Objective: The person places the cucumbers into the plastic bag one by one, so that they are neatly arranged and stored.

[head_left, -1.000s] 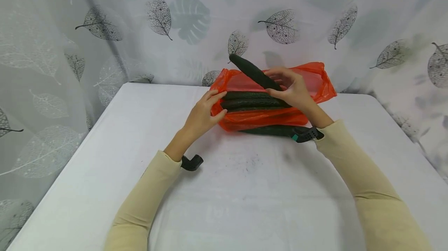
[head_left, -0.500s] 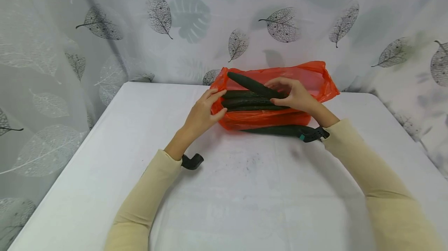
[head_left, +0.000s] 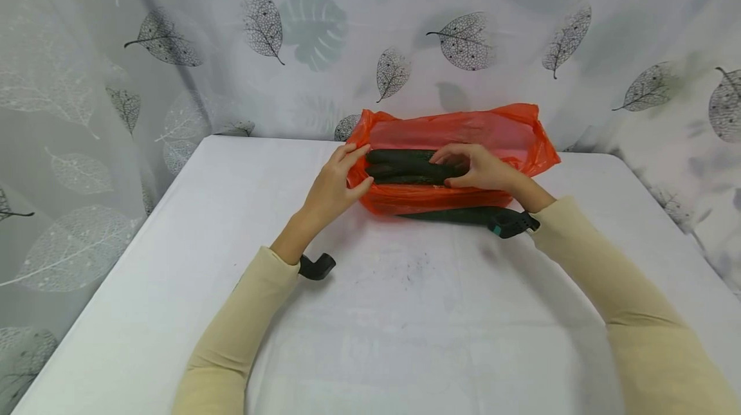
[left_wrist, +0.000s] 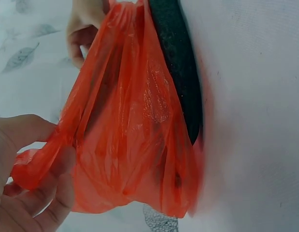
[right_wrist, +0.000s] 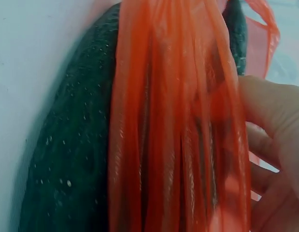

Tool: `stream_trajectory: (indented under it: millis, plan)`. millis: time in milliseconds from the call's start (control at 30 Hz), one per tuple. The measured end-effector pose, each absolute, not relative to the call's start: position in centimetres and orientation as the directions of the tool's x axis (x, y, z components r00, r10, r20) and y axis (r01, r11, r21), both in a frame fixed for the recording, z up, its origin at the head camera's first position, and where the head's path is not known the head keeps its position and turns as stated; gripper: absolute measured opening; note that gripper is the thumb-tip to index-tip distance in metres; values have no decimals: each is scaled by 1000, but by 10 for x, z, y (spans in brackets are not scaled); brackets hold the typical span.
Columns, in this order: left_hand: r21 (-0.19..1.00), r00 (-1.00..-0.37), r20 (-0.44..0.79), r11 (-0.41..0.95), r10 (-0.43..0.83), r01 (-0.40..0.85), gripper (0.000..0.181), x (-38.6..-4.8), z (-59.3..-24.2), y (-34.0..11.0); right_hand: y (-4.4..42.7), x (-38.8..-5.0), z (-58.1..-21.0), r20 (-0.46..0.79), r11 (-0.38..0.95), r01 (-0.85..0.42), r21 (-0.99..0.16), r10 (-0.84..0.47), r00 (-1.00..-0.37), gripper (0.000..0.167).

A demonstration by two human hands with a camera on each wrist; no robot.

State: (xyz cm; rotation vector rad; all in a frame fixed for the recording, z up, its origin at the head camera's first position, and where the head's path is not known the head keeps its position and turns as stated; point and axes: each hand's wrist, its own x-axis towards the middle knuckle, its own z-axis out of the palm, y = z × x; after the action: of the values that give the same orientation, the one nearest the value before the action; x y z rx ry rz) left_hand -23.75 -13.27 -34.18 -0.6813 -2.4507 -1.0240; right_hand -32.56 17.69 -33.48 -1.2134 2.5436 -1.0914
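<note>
A red plastic bag (head_left: 440, 199) lies on its side with its mouth spread, several dark green cucumbers (head_left: 399, 156) lying lengthwise inside. My left hand (head_left: 331, 188) holds the bag's left end; in the left wrist view a bunched corner of the red plastic (left_wrist: 31, 169) is between thumb and fingers. My right hand (head_left: 483, 169) is in the bag's mouth, fingers curved over the cucumber on top. From the right wrist, the front film hides the tips of the right hand (right_wrist: 275, 140). Another cucumber (head_left: 451, 215) rests on the table, partly under the bag's front edge.
A white table (head_left: 370, 325) carries everything. Behind it hangs a pale curtain (head_left: 359, 29) with leaf prints, close to the bag's raised back wall. Black straps with camera mounts sit at both wrists, the right mount (head_left: 509, 224) near the outer cucumber's end.
The right hand has lowered the cucumber from a tilted position above the bag to lie flat among the others inside. The left hand has stayed at the bag's left end.
</note>
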Motion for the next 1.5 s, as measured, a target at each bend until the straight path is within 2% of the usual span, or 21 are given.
stream_trajectory:
  millis: [233,433,667,900,1067,1500]
  plan:
    - [556,-808,520,609,276,566,54,-237,-343,-132,166,-329,-344,83,412,-644,-645,-799,-595,40]
    - [543,-791,543,601,280,586,54,-237,-342,-133,160,-326,-348,-9,454,-641,-620,-820,-572,41]
    - [533,-779,561,597,281,599,53,-238,-341,-133,159,-324,-350,-7,482,-661,-576,-811,-585,41]
    - [533,-777,566,596,277,601,53,-237,-339,-133,160,-322,-348,8,506,-654,-563,-788,-616,25]
    - [538,-783,555,598,279,594,53,-237,-340,-133,162,-320,-346,44,507,-646,-570,-767,-641,20]
    - [551,-797,536,599,280,581,53,-236,-340,-131,167,-309,-336,86,489,-654,-577,-760,-645,19]
